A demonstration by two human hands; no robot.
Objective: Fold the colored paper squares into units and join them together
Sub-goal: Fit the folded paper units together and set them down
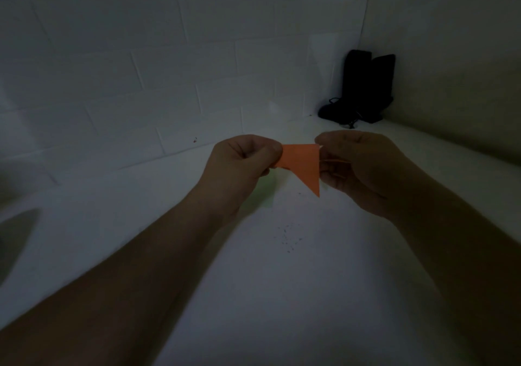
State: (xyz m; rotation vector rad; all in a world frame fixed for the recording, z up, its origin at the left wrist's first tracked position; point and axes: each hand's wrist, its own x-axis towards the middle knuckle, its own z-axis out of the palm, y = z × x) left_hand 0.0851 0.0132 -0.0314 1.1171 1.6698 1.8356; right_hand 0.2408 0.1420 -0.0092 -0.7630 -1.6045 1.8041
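Note:
A folded orange paper unit (303, 162) hangs in the air above the white table, a pointed triangular flap aimed downward. My left hand (242, 165) pinches its left end between thumb and fingers. My right hand (358, 165) pinches its right edge, where a thin orange strip shows between the fingers. A pale green paper (267, 191) lies dimly on the table below the left hand, partly hidden by it.
The scene is dim. A white tiled wall stands behind the table. Black objects (363, 89) with a cord sit in the far right corner. Small dark specks (287, 238) dot the white table (282, 295) between my forearms.

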